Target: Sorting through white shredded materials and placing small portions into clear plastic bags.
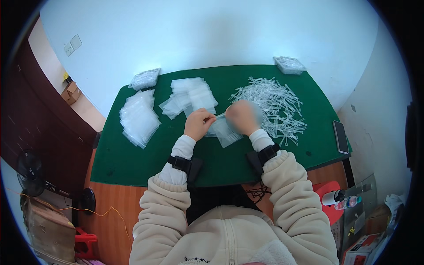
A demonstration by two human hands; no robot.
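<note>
My left hand (199, 123) is closed in a pinch on the edge of a small clear plastic bag (227, 134) above the green table. At the bag's right side is my right hand (244, 117); its outline is rounded, but a blur hides the fingers, so I cannot tell what they grip. Just beyond the right hand spreads a loose pile of thin clear sticks (276, 104) with small rounded ends. Behind my left hand lie several overlapping flat clear bags (190, 95).
A fanned stack of clear bags (139, 118) covers the left of the green table (212, 165). Filled clear packs stand at the back left (145, 79) and back right (289, 65). A phone (340, 137) lies by the right edge. A bottle (348, 202) sits on a red stool (324, 190).
</note>
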